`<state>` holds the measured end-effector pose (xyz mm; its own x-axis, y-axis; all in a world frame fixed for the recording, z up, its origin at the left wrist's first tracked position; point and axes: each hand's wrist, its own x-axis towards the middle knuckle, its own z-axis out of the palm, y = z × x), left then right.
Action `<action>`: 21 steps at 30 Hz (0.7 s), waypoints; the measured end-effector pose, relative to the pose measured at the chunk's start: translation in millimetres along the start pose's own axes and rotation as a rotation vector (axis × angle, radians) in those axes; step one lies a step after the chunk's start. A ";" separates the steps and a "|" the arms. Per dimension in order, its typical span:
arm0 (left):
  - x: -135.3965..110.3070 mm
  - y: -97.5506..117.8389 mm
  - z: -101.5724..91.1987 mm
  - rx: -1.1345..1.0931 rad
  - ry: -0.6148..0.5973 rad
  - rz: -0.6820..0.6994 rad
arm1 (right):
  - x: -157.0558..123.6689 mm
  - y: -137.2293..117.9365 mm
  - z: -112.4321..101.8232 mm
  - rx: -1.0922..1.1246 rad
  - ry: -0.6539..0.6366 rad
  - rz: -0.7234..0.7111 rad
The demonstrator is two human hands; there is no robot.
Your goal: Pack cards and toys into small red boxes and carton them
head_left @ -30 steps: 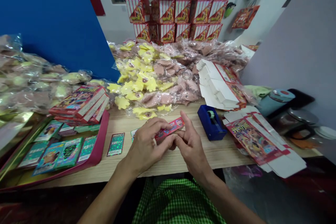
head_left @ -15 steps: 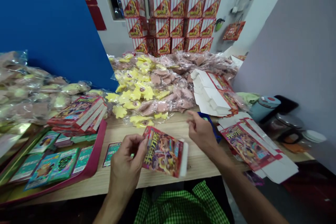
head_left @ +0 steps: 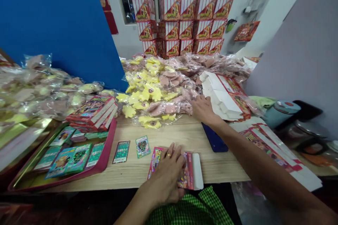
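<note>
A red printed carton (head_left: 189,168) lies on the table in front of me, its white end flap (head_left: 197,171) sticking out to the right. My left hand (head_left: 169,168) is laid over the carton, fingers across its face and thumb at the near edge. My right hand (head_left: 204,109) is stretched forward to the right edge of the bagged pink pieces (head_left: 182,107). Its fingers extend at the bags, and no held thing shows. Left of the carton lie a green picture card (head_left: 143,146) and a teal card with lettering (head_left: 121,152).
Yellow bagged pieces (head_left: 148,93) lie beside the pink ones. At left, a tray (head_left: 112,137) holds cards, with stacked red cartons (head_left: 91,110) at its back. Flat cartons (head_left: 221,95) and a dark blue object (head_left: 215,140) are right. Boxes (head_left: 171,30) are piled behind.
My left hand has brought the carton down onto the table. My right hand has reached forward to the bagged pieces. The green picture card has come into full view.
</note>
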<state>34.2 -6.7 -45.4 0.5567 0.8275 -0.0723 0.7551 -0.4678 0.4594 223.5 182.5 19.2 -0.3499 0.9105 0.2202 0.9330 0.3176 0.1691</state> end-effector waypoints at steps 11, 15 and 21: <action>2.9 -25.2 -12.3 -0.044 0.254 -0.343 | -140.7 4.4 19.9 0.080 0.109 -0.855; -3.6 -22.3 -17.6 -0.076 0.201 -0.299 | -150.0 13.3 22.1 0.011 0.021 -0.830; -5.8 -5.5 -23.1 -0.205 0.096 -0.178 | -147.7 -8.2 -16.4 -0.106 0.067 -0.823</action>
<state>18.8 -1.8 -27.1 0.3788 0.9213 -0.0882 0.7471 -0.2481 0.6167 266.2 41.0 1.1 -0.9243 0.3792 0.0430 0.3650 0.8455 0.3898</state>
